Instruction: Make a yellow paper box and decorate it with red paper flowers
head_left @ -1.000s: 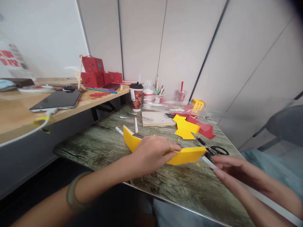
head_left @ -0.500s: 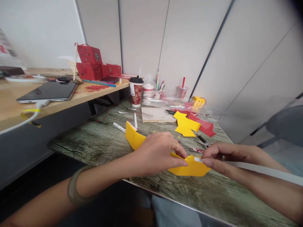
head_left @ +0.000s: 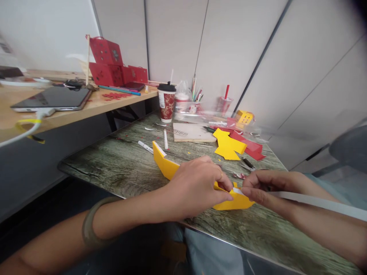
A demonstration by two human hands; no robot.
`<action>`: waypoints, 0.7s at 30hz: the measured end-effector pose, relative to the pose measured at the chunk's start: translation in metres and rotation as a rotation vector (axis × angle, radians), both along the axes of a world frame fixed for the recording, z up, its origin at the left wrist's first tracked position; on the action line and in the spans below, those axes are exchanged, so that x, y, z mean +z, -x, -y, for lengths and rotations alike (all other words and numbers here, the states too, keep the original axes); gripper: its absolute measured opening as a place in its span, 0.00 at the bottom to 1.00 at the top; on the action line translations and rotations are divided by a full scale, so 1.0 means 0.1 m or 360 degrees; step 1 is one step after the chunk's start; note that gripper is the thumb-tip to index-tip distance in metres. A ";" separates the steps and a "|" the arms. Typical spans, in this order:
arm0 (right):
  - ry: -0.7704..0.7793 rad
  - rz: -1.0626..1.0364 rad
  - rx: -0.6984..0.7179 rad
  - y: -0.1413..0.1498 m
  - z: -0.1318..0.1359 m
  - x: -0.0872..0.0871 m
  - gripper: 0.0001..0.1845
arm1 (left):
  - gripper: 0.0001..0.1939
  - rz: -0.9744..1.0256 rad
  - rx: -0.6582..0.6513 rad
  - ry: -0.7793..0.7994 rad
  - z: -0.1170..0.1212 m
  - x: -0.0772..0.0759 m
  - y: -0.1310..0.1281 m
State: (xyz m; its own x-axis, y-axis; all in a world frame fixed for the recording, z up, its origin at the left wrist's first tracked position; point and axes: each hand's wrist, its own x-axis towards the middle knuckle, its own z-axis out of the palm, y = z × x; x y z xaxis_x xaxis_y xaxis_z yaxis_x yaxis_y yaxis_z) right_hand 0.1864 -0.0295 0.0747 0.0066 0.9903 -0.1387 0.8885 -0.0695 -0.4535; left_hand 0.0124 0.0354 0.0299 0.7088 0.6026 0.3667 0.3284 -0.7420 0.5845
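A long piece of folded yellow card [head_left: 166,167] stands bent on the wood-grain table, its near edge partly covered by my left hand [head_left: 200,187]. The thumb and fingers of that hand pinch the card close to its right end. My right hand [head_left: 266,187] pinches a narrow white strip [head_left: 318,202], which looks like double-sided tape. The strip's tip lies against the upper edge of the card, and its long tail runs back over my right forearm. A flat yellow card cutout [head_left: 229,145] lies beyond my hands.
Scissors [head_left: 248,165] lie just past my right hand. Farther back are a pale board [head_left: 192,133], red card [head_left: 250,145], a lidded paper cup [head_left: 166,103] and a small yellow box [head_left: 244,117]. White markers [head_left: 165,139] rest mid-table. A higher side desk holds a tablet [head_left: 54,98] and red boxes [head_left: 106,72].
The view has tilted slightly downward. My right hand has shifted a little left along the card with the strip, closer to my left fingers. Both hands keep their pinch.
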 end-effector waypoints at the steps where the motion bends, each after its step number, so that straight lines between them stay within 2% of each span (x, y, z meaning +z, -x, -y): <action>1: 0.0014 0.0003 0.0001 0.01 -0.01 0.00 0.16 | 0.05 -0.0007 -0.0005 0.0007 0.00 0.00 0.00; 8: 0.0016 0.0026 0.0028 0.01 -0.03 -0.02 0.14 | 0.05 -0.0024 -0.0037 0.0073 -0.02 -0.01 0.02; 18: 0.0053 -0.0141 0.0084 0.01 -0.02 0.00 0.15 | 0.05 -0.0038 -0.0041 0.0141 -0.03 0.02 0.03; 21: 0.0052 -0.0103 0.0133 0.01 -0.02 -0.01 0.17 | 0.06 -0.0046 -0.0057 0.0135 -0.04 0.00 0.03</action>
State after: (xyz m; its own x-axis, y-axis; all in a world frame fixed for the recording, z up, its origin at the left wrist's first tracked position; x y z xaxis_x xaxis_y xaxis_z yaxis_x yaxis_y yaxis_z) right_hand 0.1850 -0.0270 0.0740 -0.0859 0.9819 -0.1686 0.8608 -0.0121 -0.5089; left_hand 0.0089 0.0397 0.0301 0.7401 0.6045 0.2946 0.3199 -0.7018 0.6365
